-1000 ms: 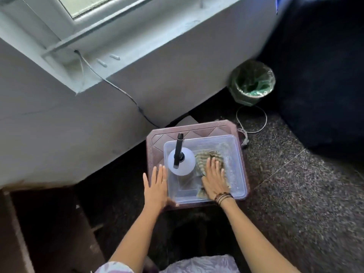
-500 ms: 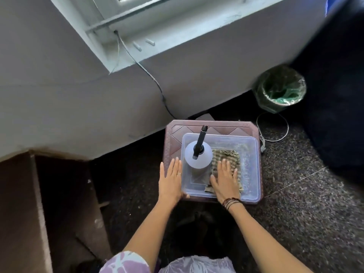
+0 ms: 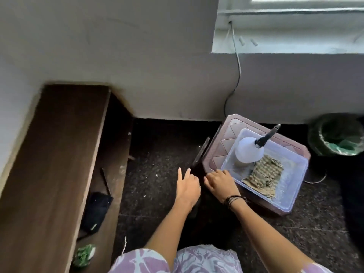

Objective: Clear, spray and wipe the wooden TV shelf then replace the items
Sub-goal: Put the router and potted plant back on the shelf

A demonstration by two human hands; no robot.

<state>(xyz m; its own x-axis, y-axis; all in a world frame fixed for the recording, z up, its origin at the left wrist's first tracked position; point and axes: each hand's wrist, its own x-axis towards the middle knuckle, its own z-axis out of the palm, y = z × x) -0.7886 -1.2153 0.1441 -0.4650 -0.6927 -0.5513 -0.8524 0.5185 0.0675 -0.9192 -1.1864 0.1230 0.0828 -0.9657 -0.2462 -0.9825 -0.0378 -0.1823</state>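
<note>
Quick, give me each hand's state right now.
Left hand: open, fingers extended over the dark floor, holding nothing.
Right hand: fingers curled at the near corner of the clear plastic tub; whether it grips cannot be told.

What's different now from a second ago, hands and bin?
The right hand has come off the cloth and back to the near corner of the clear bin. The left hand has left the bin's side and hovers over the floor. The spray bottle and cloth stayed in the bin on the stool.

Light: you get daylight from the window upper right; floor dim.
Blur: wooden shelf smeared, edges bowed.
</note>
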